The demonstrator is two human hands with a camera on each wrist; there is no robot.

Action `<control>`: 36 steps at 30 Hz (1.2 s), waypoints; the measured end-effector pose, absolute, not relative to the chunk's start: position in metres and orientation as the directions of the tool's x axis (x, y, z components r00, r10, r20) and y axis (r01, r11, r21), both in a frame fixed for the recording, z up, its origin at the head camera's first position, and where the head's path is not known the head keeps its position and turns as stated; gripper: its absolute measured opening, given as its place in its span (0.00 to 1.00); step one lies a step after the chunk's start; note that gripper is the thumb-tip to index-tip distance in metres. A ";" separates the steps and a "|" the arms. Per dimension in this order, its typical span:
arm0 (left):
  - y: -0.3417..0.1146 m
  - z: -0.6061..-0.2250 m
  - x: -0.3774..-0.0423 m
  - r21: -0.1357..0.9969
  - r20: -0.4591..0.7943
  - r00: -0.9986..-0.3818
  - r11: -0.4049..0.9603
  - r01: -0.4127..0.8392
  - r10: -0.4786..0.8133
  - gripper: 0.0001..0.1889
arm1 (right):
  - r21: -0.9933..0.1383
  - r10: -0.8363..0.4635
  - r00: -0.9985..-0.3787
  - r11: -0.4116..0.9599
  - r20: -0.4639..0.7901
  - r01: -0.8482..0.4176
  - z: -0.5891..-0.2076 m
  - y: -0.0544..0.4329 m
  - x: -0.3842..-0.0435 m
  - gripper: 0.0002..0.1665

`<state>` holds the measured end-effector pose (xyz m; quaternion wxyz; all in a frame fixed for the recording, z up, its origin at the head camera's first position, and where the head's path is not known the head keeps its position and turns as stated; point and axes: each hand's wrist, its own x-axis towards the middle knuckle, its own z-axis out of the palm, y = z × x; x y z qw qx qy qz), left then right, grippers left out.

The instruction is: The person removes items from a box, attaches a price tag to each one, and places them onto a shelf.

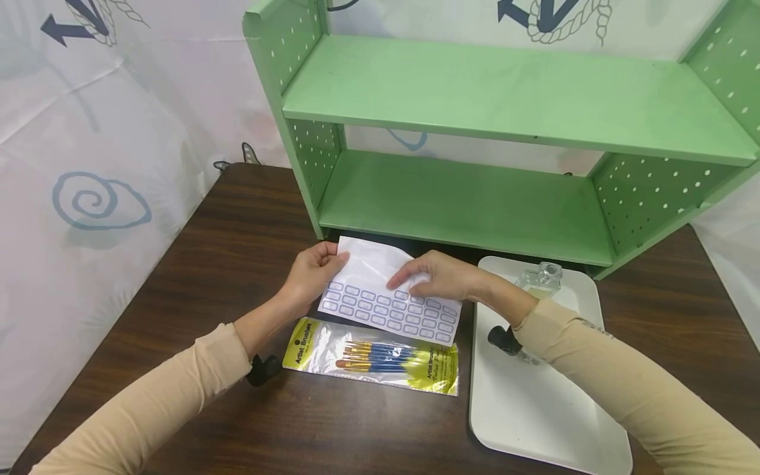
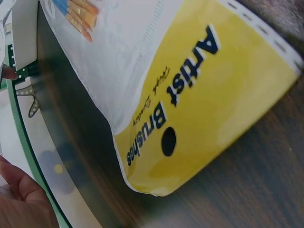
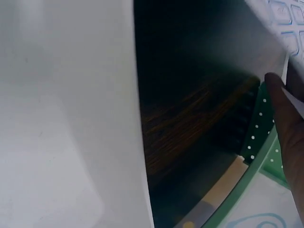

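Note:
A white sheet of labels [image 1: 371, 264] with rows of small blue-bordered rectangles is held up between my two hands. My left hand [image 1: 311, 274] pinches its left edge near the upper corner, thumb in front. My right hand [image 1: 445, 274] is over the sheet's upper right part, its index finger and thumb at the top rows of labels, with paper showing between the fingers in the right wrist view. Below the sheet lies a clear and yellow packet of artist brushes [image 1: 374, 356], blue-handled brushes inside. The packet's yellow end [image 2: 204, 95] fills much of the left wrist view.
A green two-tier shelf [image 1: 451, 198] stands at the back of the dark wooden table [image 1: 356, 429]. To the right lies a white tray [image 1: 534, 409] with a clear glass or plastic object [image 1: 543, 277] at its far end, partly behind my right forearm.

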<state>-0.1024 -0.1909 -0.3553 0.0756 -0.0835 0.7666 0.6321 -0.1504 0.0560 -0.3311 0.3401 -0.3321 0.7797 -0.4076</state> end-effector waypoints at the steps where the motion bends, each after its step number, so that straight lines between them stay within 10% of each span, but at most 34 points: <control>1: -0.191 -0.356 -0.103 0.957 -0.221 -0.975 0.185 -0.223 -0.033 0.13 | -0.858 -0.792 -0.553 0.451 -0.259 -0.244 -0.331 0.056 -0.150 0.19; 36: -0.185 -0.354 -0.100 0.957 -0.243 -0.970 0.157 -0.243 -0.016 0.13 | -0.799 -0.785 -0.589 0.474 -0.193 -0.370 -0.332 0.055 -0.146 0.12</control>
